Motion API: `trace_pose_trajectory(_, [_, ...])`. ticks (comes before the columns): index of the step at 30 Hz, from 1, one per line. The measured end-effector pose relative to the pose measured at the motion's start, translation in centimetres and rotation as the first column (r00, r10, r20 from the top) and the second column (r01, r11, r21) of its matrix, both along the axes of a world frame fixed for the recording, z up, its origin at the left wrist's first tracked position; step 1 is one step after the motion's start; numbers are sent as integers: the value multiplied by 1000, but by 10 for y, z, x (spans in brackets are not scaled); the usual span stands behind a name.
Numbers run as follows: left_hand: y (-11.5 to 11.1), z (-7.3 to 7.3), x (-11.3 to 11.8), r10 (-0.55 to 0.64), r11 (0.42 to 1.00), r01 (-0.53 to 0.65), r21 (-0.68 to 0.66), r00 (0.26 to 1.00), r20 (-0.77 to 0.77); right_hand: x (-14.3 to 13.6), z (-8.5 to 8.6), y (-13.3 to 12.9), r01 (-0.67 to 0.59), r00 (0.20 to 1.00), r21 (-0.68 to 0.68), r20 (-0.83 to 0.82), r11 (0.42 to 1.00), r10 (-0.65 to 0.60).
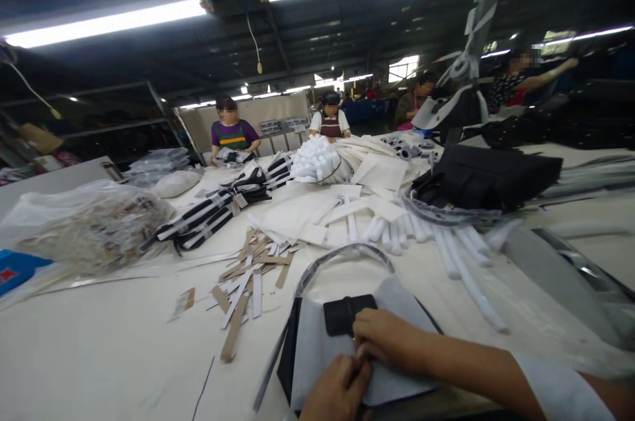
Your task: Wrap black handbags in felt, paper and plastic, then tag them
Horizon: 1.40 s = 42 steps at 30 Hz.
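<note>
At nine o'clock on the long white worktable (109, 348) lies a flat blue packet (17, 270), and just past it a clear plastic bag of brown and white scraps (86, 226). Toward ten o'clock sit clear-wrapped bundles (159, 163), and beside them a row of black straps with white bands (218, 209) runs toward eleven o'clock. Near the middle, a loose scatter of brown and white card strips (248, 275) fans out over the tabletop.

At six o'clock, close to the wearer, lies a black bag covered by a grey-white sheet (317, 348), its plastic-wrapped handle (342, 255) arching up toward twelve o'clock. A black rectangular flap (347, 314) sits on the sheet. The left hand (337, 394) rests on the sheet's lower part with fingers curled, pressing on it; whether it pinches anything, I cannot tell. The right hand (384, 338) reaches in from four o'clock, its fingers drawn together at the flap's lower right edge, touching it. The two hands sit just beside each other.

At twelve o'clock is a heap of white rolled tubes (315, 159), with flat cream-white panels (302, 216) in front. Toward one o'clock, long white paper-wrapped rods (461, 262) lie splayed, and a black fabric bag (489, 176) stands at two o'clock. Co-workers sit along the far edge, one in a purple top (231, 133).
</note>
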State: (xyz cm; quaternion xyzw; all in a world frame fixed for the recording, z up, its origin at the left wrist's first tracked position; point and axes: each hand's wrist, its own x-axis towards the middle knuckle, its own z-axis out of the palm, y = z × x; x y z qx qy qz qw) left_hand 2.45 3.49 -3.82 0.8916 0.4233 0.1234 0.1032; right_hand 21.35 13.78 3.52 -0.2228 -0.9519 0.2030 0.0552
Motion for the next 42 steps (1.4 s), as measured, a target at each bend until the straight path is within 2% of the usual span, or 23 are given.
trace_pose_trajectory(1, [2,-9,-3,-26,999,26,34,999,26,2,7,5,11,999,-53,-29,999,-13])
trace_pose_trajectory(3, [6,-22,-6,-62,995,56,82,995,73,9,26,28,120,980,-116,-145,986,-136])
trace_pose_trajectory(4, [7,-23,-7,-69,993,61,98,994,86,14,37,46,253,933,-105,-237,962,-271])
trace_pose_trajectory(5, [6,-22,-6,-70,992,60,107,994,89,21,48,66,415,854,-69,-315,907,-415])
trace_pose_trajectory(7, [1,-7,-3,-41,995,33,90,995,89,40,68,111,638,692,-48,-401,768,-600])
trace_pose_trajectory(9, [-9,16,1,18,1000,-20,17,994,105,60,77,152,783,534,-72,-431,618,-727])
trace_pose_trajectory(12, [-20,51,6,92,992,-79,-102,986,137,85,72,195,886,352,-167,-369,433,-861])
trace_pose_trajectory(14, [-23,63,6,109,986,-88,-141,983,146,95,62,207,900,280,-250,-298,357,-913])
trace_pose_trajectory(16, [-24,66,6,113,983,-89,-160,983,147,100,54,208,886,249,-327,-261,328,-933])
trace_pose_trajectory(18, [-24,64,6,111,982,-85,-167,983,150,103,51,196,856,250,-383,-281,347,-927])
trace_pose_trajectory(20, [-23,64,6,108,982,-81,-169,982,157,104,54,171,825,259,-409,-340,390,-904])
trace_pose_trajectory(23, [-21,66,6,99,985,-74,-158,983,154,99,63,111,776,339,-350,-469,524,-816])
trace_pose_trajectory(25, [-21,66,5,91,987,-71,-143,986,141,90,65,63,615,623,-112,-537,780,-568])
trace_pose_trajectory(26, [-22,64,4,88,989,-71,-130,987,132,84,64,40,485,760,-6,-492,875,-425])
trace_pose_trajectory(27, [-24,61,3,92,992,-81,-100,989,120,79,62,20,366,857,93,-422,926,-296])
trace_pose_trajectory(29, [-28,51,1,118,992,-122,38,989,87,69,52,-13,176,961,244,-252,954,-113])
trace_pose_trajectory(30, [-31,45,0,132,983,-139,118,989,65,65,46,-24,115,984,287,-165,951,-70])
trace_pose_trajectory(32, [-36,33,0,158,961,-158,226,987,21,60,33,-40,77,997,325,-31,942,-71])
trace_pose_trajectory(35, [-40,21,0,180,961,-172,217,984,-15,58,23,-48,107,991,352,36,930,-128])
trace_pose_trajectory(37, [-41,18,0,178,963,-173,209,984,-7,57,22,-48,51,996,341,55,939,-74])
trace_pose_trajectory(40, [-40,21,-1,143,965,-142,219,990,14,56,28,-43,-73,995,291,89,954,49])
trace_pose_trajectory(42, [-38,30,-1,148,975,-149,162,989,19,56,32,-40,-55,996,315,81,947,31])
